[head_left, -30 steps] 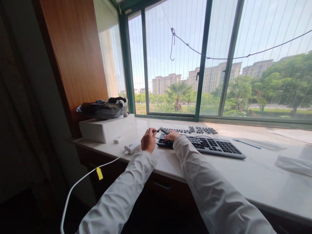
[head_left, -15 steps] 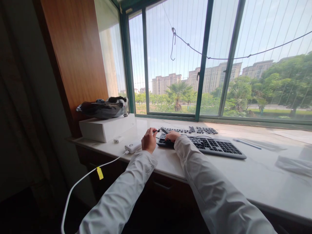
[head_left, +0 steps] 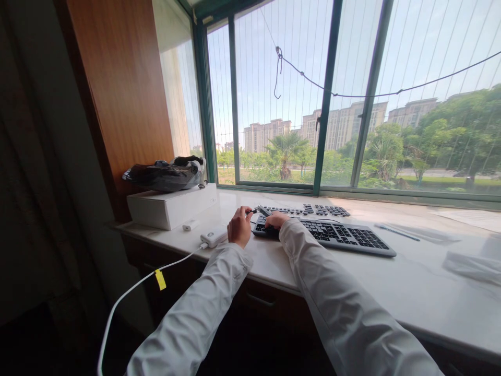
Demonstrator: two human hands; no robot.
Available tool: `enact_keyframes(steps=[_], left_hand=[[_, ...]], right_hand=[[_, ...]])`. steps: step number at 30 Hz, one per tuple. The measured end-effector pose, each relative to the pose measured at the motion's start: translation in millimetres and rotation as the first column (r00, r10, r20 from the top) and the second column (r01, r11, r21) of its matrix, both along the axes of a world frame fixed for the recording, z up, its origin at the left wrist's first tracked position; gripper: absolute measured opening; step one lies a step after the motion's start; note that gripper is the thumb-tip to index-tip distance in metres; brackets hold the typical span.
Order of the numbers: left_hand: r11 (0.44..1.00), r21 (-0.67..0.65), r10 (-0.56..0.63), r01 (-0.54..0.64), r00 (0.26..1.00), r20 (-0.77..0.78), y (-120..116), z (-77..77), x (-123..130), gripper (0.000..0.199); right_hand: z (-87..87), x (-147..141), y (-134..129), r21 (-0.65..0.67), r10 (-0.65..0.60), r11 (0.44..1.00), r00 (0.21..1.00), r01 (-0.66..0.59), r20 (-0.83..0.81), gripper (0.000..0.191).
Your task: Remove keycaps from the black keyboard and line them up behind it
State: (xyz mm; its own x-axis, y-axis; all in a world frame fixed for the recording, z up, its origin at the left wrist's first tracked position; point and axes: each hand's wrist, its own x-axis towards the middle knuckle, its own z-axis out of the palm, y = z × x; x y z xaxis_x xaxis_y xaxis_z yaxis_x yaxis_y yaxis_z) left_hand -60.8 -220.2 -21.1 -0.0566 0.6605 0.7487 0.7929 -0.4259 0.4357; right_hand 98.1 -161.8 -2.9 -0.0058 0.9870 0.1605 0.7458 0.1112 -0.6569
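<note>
A dark keyboard (head_left: 352, 237) lies on the white marble sill, with many of its keys in place. Behind it, rows of loose dark keycaps (head_left: 332, 210) are laid out. My right hand (head_left: 277, 220) is over the keyboard's left end, its fingers closed on a small brush-like tool (head_left: 263, 210) that points up and left. To its left my left hand (head_left: 239, 226) pinches a small black piece (head_left: 250, 211) near the tool's tip. Whether the piece and the tool touch is too small to tell.
Left of my left hand lie a white device (head_left: 214, 236) with a white cable (head_left: 129, 293) and a small white adapter (head_left: 190, 225). A white box (head_left: 172, 207) bears a dark bag (head_left: 164, 175). Rightward are a blue-grey stick (head_left: 399, 232) and clear plastic (head_left: 472, 266).
</note>
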Motion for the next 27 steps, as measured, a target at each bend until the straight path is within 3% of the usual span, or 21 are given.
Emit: enact_keyframes(steps=[5, 11, 14, 17, 21, 24, 27], left_hand=[[1.000, 0.003, 0.001, -0.001, 1.000, -0.002, 0.7, -0.5, -0.3, 0.016], [1.000, -0.027, 0.009, -0.009, 1.000, -0.005, -1.9, 1.4, 0.0, 0.017], [1.000, -0.028, 0.002, -0.002, 1.000, 0.002, -3.1, 2.4, 0.3, 0.017], [0.999, -0.043, -0.001, 0.001, 1.000, 0.013, -4.3, 3.4, 0.7, 0.018], [0.999, -0.038, -0.014, 0.014, 1.000, 0.016, -5.2, 3.6, 0.4, 0.019], [0.999, -0.034, -0.012, 0.013, 0.999, 0.031, -5.2, 3.3, -0.2, 0.023], [0.999, -0.039, -0.016, 0.017, 0.999, 0.044, -5.9, 3.9, -0.3, 0.026]], right_hand=[[3.4, -1.1, 1.2, -0.169, -0.066, 0.984, 0.993, 0.048, -0.100, 0.030], [8.6, -2.7, 1.0, -0.272, -0.064, 0.960, 0.997, 0.073, 0.044, 0.029], [10.6, 1.2, 0.0, -0.284, -0.061, 0.957, 0.998, 0.057, -0.003, 0.029], [13.0, 7.6, -2.5, -0.157, -0.062, 0.987, 0.991, 0.043, -0.121, 0.030], [16.8, 11.0, -9.5, 0.137, 0.088, 0.988, 0.987, -0.069, -0.136, 0.036], [18.6, 8.4, -15.9, 0.132, 0.198, 0.974, 0.974, -0.182, -0.115, 0.047], [19.5, 5.6, -21.9, 0.120, 0.227, 0.969, 0.970, -0.217, -0.083, 0.054]])
